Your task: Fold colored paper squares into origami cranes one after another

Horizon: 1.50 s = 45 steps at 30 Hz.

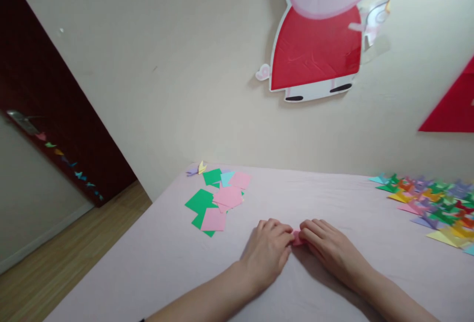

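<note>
A small piece of pink folded paper (297, 238) lies on the table between my two hands, mostly covered by the fingers. My left hand (269, 248) pinches its left side, fingers curled together. On the other side my right hand (329, 243) grips the right end with bent fingers. How the paper is folded under the fingertips is hidden. Left of my hands, loose square sheets lie scattered, among them pink paper (227, 197) and green paper (201, 200).
Rows of colourful folded paper figures (437, 208) stand at the table's right. Two small figures (201, 167) sit at the far left corner. The pale pink tablecloth (148, 267) meets the wall behind. A dark red door (55, 95) is at left; a pig cutout (314, 45) hangs above.
</note>
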{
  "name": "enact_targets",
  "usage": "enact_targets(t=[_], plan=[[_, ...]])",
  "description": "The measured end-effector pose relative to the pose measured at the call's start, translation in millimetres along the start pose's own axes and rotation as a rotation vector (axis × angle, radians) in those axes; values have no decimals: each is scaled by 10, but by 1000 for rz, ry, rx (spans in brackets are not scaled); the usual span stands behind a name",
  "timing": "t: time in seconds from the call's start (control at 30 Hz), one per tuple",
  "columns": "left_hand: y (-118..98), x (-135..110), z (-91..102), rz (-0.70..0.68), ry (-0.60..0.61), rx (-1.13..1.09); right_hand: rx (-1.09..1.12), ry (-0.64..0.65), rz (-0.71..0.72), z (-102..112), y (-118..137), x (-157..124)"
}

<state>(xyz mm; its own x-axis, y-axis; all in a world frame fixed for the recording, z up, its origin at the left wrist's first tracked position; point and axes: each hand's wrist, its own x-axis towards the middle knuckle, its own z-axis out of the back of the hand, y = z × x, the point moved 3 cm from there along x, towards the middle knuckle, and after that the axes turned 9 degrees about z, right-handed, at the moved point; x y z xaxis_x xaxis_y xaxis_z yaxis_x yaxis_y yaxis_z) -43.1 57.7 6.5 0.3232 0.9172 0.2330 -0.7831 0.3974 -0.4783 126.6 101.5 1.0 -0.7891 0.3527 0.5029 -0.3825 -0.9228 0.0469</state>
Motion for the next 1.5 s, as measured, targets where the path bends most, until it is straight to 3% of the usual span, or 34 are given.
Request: enact_targets(t=[0.17, 0.43, 0.57, 1.5], plan=[[-59, -156, 22, -74, 71, 179, 233, 53, -111, -20, -116, -108], [-93, -125, 14, -131, 87, 282, 530, 112, -384, -17, -209, -98], [-88, -126, -22, -132, 101, 276, 574, 99, -480, -32, -217, -43], [-92, -124, -156, -185, 87, 387, 474, 90, -542, -99, -198, 34]])
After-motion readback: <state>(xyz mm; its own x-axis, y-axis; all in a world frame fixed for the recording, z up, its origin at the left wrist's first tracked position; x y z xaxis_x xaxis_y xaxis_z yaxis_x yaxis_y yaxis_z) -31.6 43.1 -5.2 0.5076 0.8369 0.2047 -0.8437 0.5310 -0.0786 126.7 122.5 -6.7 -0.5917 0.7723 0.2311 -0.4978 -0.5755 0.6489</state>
